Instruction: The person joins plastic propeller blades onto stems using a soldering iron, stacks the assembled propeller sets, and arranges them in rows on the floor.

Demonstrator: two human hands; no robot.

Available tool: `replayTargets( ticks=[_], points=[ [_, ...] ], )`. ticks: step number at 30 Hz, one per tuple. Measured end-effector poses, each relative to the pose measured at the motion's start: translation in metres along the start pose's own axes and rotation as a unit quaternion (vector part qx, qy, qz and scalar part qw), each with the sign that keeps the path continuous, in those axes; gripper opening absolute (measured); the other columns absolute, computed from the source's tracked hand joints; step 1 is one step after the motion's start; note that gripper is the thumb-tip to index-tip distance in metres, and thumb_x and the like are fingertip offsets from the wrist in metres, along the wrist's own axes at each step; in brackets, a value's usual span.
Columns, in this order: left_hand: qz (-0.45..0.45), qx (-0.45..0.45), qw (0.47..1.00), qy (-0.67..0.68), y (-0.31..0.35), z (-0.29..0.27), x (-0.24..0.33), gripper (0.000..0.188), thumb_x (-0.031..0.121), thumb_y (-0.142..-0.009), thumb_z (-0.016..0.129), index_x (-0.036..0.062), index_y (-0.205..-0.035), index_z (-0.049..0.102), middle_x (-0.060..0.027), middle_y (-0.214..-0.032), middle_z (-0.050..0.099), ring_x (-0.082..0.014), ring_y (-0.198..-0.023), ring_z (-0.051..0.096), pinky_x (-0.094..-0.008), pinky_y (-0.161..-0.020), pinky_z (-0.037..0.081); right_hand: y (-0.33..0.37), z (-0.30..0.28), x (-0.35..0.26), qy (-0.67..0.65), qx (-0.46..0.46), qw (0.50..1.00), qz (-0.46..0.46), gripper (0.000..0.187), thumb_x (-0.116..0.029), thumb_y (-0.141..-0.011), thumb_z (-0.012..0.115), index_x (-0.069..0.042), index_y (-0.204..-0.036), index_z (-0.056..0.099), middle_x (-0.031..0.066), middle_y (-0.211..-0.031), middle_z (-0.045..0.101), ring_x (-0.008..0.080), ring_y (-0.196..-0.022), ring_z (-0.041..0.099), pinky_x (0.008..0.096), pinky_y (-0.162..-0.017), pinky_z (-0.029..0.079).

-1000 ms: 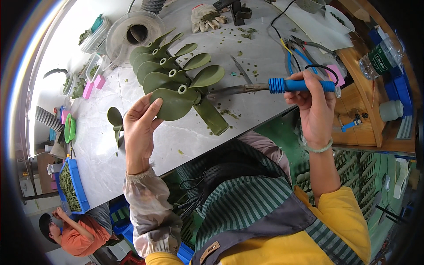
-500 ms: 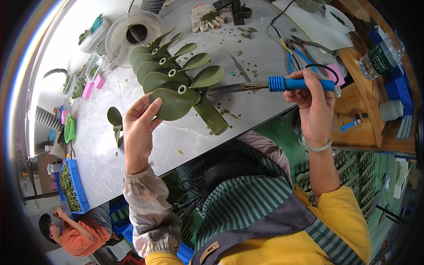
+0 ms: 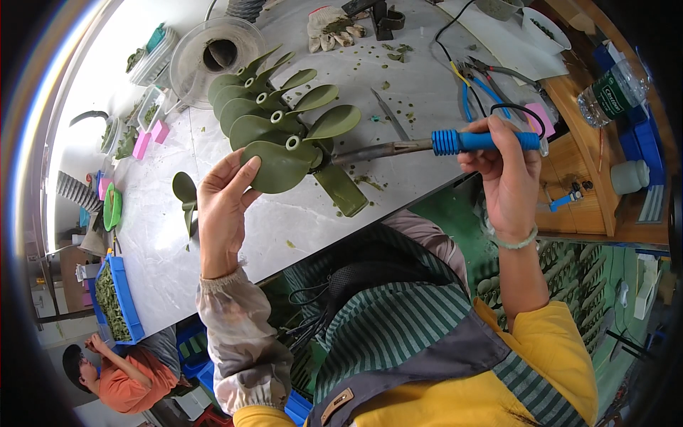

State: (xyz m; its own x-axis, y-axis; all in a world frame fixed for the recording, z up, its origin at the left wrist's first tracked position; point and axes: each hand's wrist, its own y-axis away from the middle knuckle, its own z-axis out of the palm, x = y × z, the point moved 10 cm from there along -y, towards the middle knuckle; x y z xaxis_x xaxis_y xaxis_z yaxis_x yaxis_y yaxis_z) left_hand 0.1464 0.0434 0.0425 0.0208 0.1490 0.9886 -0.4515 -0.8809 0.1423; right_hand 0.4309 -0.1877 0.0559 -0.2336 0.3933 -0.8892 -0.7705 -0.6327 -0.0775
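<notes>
My left hand (image 3: 223,203) pinches the rounded blade of the nearest olive-green plastic propeller (image 3: 274,169) between thumb and fingers. Behind it, several like propellers stand in a row, each with a pale ring at its hub. In my right hand (image 3: 511,186) is a corded soldering iron (image 3: 447,142) with a blue handle, gripped by closed fingers. Its long metal tip points left and reaches the hub of the nearest propeller; whether it touches is hard to tell. A flat green arm (image 3: 343,191) extends from that hub toward the table's front edge.
Pliers (image 3: 509,70) and a pointed metal blade (image 3: 390,114) lie on the table (image 3: 242,245) among green scraps. A single propeller (image 3: 186,193) lies left of my left hand. A stained glove (image 3: 333,28) and a clear round container (image 3: 186,64) are farther back. Another person (image 3: 135,377) works at lower left.
The soldering iron has dipped slightly, its tip now a little lower at the hub. Both hands keep their grips almost in place.
</notes>
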Motion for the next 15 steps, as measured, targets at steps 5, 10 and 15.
replayTargets(
  ticks=[5, 10, 15],
  points=[
    [0.002, 0.002, 1.0, 0.003, 0.001, -0.0012, 0.0004, 0.028, 0.006, -0.085, 0.066, -0.0033, -0.111, 0.061, -0.01, -0.097, 0.068, -0.0142, -0.082, 0.068, -0.0247, -0.07, 0.057, -0.0053, 0.0008, 0.0019, 0.007, 0.0, 1.0, -0.009, 0.025, -0.019, -0.091, 0.058, 0.005, -0.09, 0.064, 0.0114, -0.081, 0.066, 0.0174, -0.062, 0.067, 0.0261, -0.059, 0.058],
    [0.0, -0.006, 1.0, 0.009, 0.0001, 0.0002, -0.0008, 0.027, 0.006, -0.085, 0.066, -0.0032, -0.11, 0.061, -0.0101, -0.096, 0.068, -0.0141, -0.081, 0.068, -0.0238, -0.069, 0.057, -0.0084, 0.0012, 0.0037, 0.004, -0.004, 1.0, -0.014, 0.025, -0.019, -0.091, 0.058, 0.005, -0.09, 0.064, 0.0114, -0.081, 0.066, 0.0176, -0.063, 0.067, 0.0267, -0.06, 0.058],
    [-0.002, -0.004, 1.0, 0.004, 0.0, 0.0001, -0.0006, 0.027, 0.006, -0.085, 0.065, -0.0035, -0.111, 0.061, -0.0101, -0.096, 0.068, -0.0143, -0.081, 0.068, -0.024, -0.07, 0.057, -0.0059, 0.0014, 0.0001, -0.001, -0.008, 1.0, -0.026, 0.023, -0.018, -0.091, 0.058, 0.005, -0.091, 0.064, 0.012, -0.083, 0.066, 0.0179, -0.062, 0.067, 0.0271, -0.059, 0.058]
  ],
)
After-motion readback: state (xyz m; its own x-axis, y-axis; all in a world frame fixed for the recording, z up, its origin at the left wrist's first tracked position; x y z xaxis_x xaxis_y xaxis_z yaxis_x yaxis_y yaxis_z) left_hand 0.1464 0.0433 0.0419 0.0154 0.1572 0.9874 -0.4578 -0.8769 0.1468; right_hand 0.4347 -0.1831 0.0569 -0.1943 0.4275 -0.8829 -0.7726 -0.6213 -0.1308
